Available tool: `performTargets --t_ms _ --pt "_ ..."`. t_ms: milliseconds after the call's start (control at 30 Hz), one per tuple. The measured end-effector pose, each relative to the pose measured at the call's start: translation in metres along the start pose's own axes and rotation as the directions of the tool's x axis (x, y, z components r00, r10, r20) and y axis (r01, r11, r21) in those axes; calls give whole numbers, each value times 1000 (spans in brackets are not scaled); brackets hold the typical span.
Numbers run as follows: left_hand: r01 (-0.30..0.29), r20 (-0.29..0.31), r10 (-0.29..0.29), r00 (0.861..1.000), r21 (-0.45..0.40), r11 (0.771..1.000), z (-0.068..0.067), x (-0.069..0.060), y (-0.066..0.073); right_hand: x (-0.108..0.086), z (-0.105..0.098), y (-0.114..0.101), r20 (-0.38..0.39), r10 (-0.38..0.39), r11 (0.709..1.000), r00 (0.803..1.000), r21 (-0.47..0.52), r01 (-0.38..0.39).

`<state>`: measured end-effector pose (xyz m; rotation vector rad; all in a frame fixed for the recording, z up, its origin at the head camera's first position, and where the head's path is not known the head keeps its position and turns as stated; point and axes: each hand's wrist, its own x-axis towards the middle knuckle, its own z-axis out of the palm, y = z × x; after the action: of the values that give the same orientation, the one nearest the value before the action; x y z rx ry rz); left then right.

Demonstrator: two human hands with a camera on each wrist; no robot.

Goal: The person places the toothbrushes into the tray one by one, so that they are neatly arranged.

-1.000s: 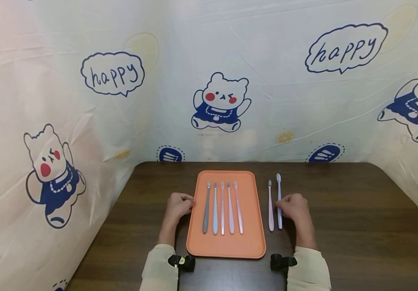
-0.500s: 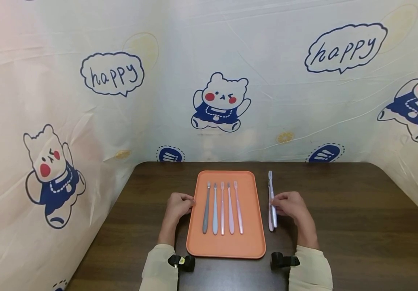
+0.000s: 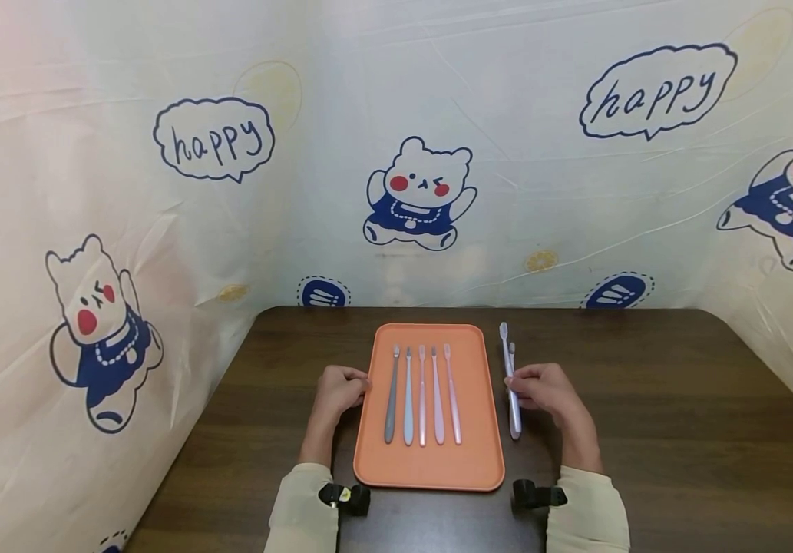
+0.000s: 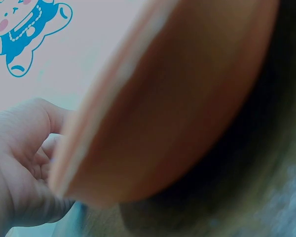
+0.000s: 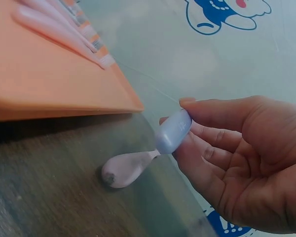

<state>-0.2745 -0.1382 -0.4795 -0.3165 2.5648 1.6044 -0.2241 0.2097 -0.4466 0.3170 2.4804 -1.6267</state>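
My right hand pinches a pale lavender toothbrush between thumb and fingers, just right of the orange tray. Beneath it a pink toothbrush lies on the table, partly covered in the head view. At the tray's left edge, my left hand grips the rim; the left wrist view has the thumb and curled fingers at that rim. Side by side on the tray lie a grey toothbrush, a light blue toothbrush and several pinkish toothbrushes, heads toward the far side.
The dark wooden table extends on both sides of the tray. A pale curtain printed with cartoon bears hangs behind and at the sides. Each wrist bears a black camera strap.
My right hand has lifted the lavender toothbrush and moved it left, across the pink toothbrush toward the tray. The left hand and the tray stay where they were.
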Motion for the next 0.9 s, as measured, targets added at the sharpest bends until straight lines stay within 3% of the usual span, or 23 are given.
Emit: performTargets --t_ms 600,900 --pt "-11 -6 11 1000 -3 1000 0 1 1 1 12 -5 8 -8 1000 1000 -20 8" --pt "10 -4 -10 1000 3 1000 1 1 0 5 19 -5 26 3 1000 1000 -23 -3"
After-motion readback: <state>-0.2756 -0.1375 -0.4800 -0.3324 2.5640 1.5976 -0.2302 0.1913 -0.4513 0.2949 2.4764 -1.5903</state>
